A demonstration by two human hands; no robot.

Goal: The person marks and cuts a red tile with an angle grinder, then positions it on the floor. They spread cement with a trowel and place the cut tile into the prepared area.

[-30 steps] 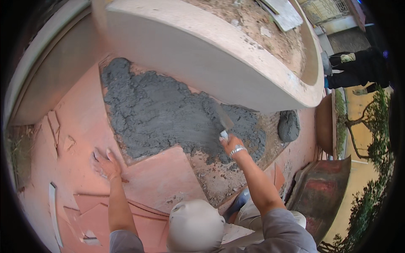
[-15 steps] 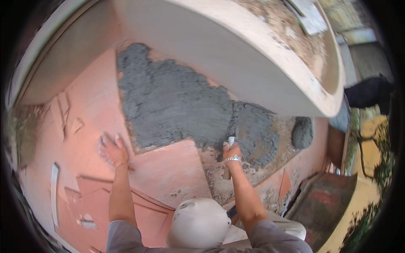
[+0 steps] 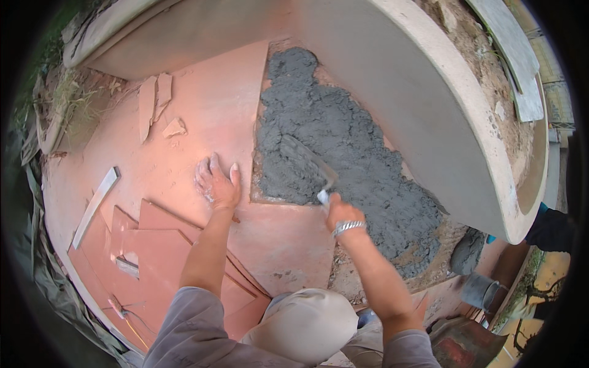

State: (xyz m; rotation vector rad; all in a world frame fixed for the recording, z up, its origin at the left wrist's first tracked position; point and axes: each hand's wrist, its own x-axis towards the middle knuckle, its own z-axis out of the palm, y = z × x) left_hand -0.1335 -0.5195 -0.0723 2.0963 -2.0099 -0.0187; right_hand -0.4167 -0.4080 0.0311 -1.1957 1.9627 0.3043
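Observation:
My right hand (image 3: 343, 213) grips a trowel (image 3: 310, 161) by its pale handle. The blade lies on the left part of a bed of wet grey mortar (image 3: 362, 165), close to the corner where laid pink tiles meet it. My left hand (image 3: 216, 184) is spread on a laid pink tile (image 3: 236, 101), left of the mortar's edge, holding nothing. Another pink tile (image 3: 288, 245) borders the mortar on the near side. The mortar's surface is rough and lumpy.
A curved planter wall (image 3: 399, 80) bounds the mortar at far right. Stacked loose tiles (image 3: 165, 257), a pale strip (image 3: 96, 207) and broken tile pieces (image 3: 147, 107) lie left. A mortar heap (image 3: 468, 251) and bucket (image 3: 481, 290) stand right; a person's dark sleeve (image 3: 552, 230) shows beyond.
The trowel has moved across the mortar from its right part to its left part, beside the tile corner. My view has shifted, so the scene sits farther right. My left hand remains on the tile.

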